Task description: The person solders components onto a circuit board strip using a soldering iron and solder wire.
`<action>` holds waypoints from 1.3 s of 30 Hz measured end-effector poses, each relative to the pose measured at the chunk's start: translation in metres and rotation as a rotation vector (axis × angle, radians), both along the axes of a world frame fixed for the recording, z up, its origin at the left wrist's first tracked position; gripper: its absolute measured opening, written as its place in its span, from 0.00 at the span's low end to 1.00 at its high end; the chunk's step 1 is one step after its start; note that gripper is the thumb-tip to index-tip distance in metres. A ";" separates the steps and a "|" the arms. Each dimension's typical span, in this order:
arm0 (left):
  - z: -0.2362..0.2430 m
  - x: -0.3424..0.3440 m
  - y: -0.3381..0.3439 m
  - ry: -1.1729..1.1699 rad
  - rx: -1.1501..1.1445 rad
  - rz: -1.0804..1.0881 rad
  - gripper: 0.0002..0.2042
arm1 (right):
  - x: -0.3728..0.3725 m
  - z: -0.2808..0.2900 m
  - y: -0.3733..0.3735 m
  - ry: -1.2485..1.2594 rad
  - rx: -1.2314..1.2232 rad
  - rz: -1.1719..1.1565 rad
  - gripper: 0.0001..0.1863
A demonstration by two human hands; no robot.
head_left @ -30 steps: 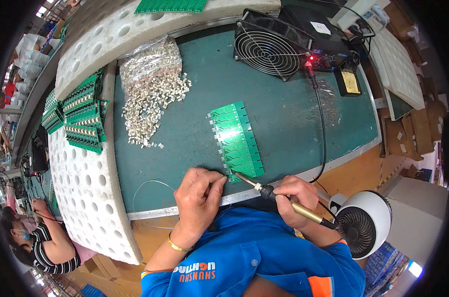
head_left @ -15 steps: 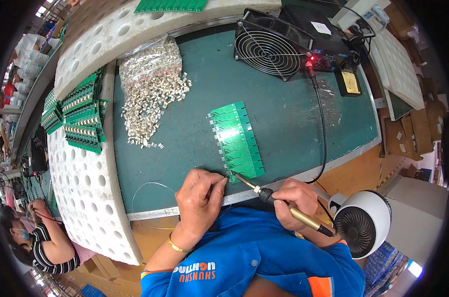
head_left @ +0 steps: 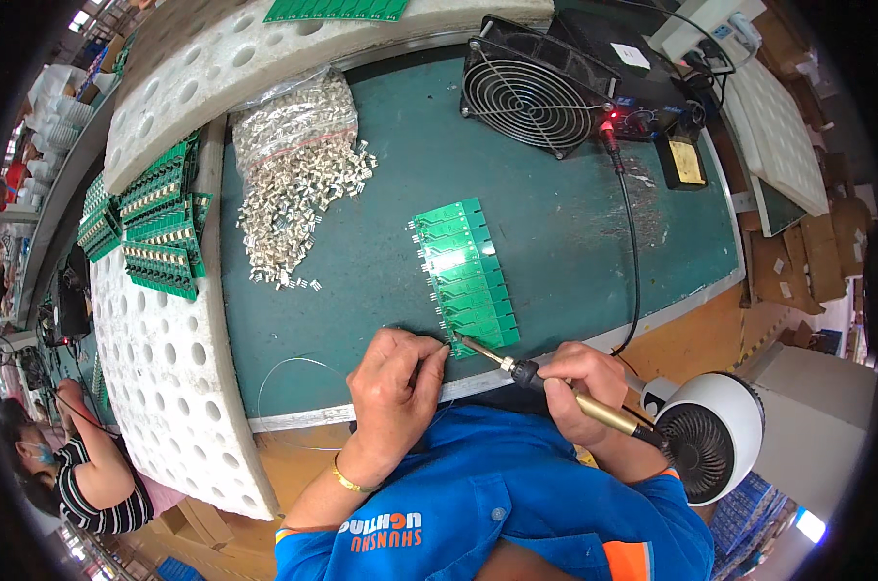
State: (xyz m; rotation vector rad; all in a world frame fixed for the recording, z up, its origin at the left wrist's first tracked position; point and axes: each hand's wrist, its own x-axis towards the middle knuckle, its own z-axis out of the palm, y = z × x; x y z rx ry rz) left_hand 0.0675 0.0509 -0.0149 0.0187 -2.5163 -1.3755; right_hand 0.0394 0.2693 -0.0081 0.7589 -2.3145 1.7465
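A green circuit board panel lies on the dark green work mat, with small white pin connectors along its left edge. My right hand grips a soldering iron, its tip resting at the panel's near left corner. Close by, my left hand pinches thin solder wire, which loops out to the left over the mat's edge. The wire's end meets the board beside the iron's tip; my fingertips partly hide it. To the panel's upper left, a plastic bag spills a heap of small white connectors.
A black fan and a soldering station stand at the back right, its cable crossing the mat. Finished-looking boards pile on white perforated foam at left. A white fan sits near my right elbow. Another person works far left.
Both hands have shifted very slightly, the right one a little to the right with the soldering iron. The iron's tip stays at the same corner of the panel.
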 end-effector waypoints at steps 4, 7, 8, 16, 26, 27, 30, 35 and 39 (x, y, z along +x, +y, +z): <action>0.000 0.000 -0.002 -0.008 -0.013 -0.019 0.05 | -0.001 -0.002 -0.001 -0.011 -0.007 -0.008 0.08; 0.001 0.001 -0.002 -0.016 -0.005 -0.027 0.05 | 0.001 0.003 0.001 -0.030 0.024 0.008 0.08; 0.001 0.001 -0.002 -0.022 -0.001 -0.025 0.05 | 0.001 0.003 0.001 -0.030 0.024 0.007 0.08; -0.001 0.001 -0.003 -0.021 0.012 -0.042 0.05 | 0.009 -0.001 -0.001 0.165 0.052 0.065 0.10; 0.000 0.001 -0.003 -0.003 0.006 -0.041 0.05 | 0.016 0.002 -0.002 0.198 0.113 0.076 0.15; 0.000 0.001 -0.003 -0.003 0.006 -0.041 0.05 | 0.016 0.002 -0.002 0.198 0.114 0.076 0.15; -0.001 0.000 -0.003 -0.003 0.019 -0.033 0.05 | 0.017 0.002 -0.003 0.200 0.119 0.061 0.15; 0.000 0.000 -0.002 -0.008 0.022 -0.029 0.05 | 0.015 -0.002 -0.005 0.201 0.093 0.048 0.14; 0.000 0.000 -0.002 -0.003 0.025 -0.026 0.05 | 0.012 -0.001 -0.004 0.185 0.081 0.062 0.13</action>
